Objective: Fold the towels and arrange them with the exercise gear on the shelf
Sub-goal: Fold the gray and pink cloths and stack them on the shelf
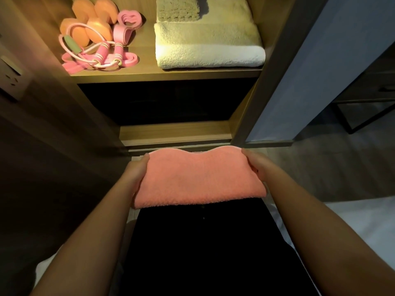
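A folded pink towel (198, 178) is held flat in front of me, below the shelf. My left hand (137, 171) grips its left edge, fingers tucked underneath. My right hand (255, 163) grips its right edge the same way. On the lit wooden shelf (171, 74) above lies a folded white towel (209, 45) with a smaller ribbed beige towel (177, 7) on top at the back. To the left on the shelf sit orange dumbbells (94, 24), pink resistance bands (126, 24) and a pink skipping rope (106, 54).
A dark compartment (164, 101) opens under the lit shelf, with a wooden ledge (175, 131) below it. A wall socket (12, 80) is at the left. A grey panel (310, 71) stands right of the shelf unit. White bedding (352, 221) lies at lower right.
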{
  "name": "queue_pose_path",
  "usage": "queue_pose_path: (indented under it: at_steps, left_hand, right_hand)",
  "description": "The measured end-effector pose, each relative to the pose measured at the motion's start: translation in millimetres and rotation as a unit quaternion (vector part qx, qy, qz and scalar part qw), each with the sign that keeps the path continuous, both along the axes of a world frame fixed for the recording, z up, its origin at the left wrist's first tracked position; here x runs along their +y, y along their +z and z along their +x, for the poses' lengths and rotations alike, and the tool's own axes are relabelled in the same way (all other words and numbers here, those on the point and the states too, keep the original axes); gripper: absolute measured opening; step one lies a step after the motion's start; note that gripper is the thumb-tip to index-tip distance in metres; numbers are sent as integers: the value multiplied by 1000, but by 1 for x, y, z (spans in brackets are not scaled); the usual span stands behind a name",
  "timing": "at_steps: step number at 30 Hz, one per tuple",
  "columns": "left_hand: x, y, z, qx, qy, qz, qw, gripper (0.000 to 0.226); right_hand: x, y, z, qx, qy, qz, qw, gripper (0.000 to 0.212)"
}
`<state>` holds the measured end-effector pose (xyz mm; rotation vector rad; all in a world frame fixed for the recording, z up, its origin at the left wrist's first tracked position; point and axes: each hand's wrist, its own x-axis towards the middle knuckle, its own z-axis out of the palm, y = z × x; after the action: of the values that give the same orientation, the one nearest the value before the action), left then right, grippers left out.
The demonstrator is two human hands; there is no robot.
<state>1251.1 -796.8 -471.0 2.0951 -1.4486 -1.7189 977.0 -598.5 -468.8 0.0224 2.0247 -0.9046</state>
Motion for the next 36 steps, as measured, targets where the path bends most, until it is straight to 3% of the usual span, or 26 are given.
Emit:
queue_pose_path:
  at_steps: [3,6,9,13,16,18,22,25,28,31,33,36]
  left_hand:
    - [-1,-5,-1,-19,55,-62,996,41]
    - [-2,-10,0,-12,51,-89,995,34]
    - [-1,-2,3,-14,28,-42,999,46]
    - [7,7,20,31,-43,68,996,59]
    - [17,6,32,-6,-81,87,993,57]
    - [23,3,37,-42,-107,66,991,57]
    - [27,-9,48,-77,-129,-81,985,47]
    - [28,-7,52,-83,-145,-120,979,47]
    - [35,-4,60,-87,-163,-94,978,50]
    - [43,-2,64,-62,-149,11,987,58]
    - [41,0,59,-26,-118,44,992,66]
    - [31,2,44,-16,-77,64,995,76]
  right_hand:
    - [1,-12,0,139,-22,16,990,41]
    - [5,-16,1,150,-33,17,988,36]
    - [7,-13,0,86,-13,39,995,44]
    - [29,1,1,-111,-28,-15,993,56]
    - [46,10,9,-121,6,-23,992,49]
    - [49,14,18,-55,35,25,998,51]
    - [57,9,24,174,101,60,978,46]
    - [65,8,25,204,123,55,970,46]
    - [77,8,27,160,163,85,970,50]
    - [82,7,27,77,183,114,973,64]
    - [73,9,24,38,131,78,988,72]
    - [53,14,19,-35,41,7,999,64]
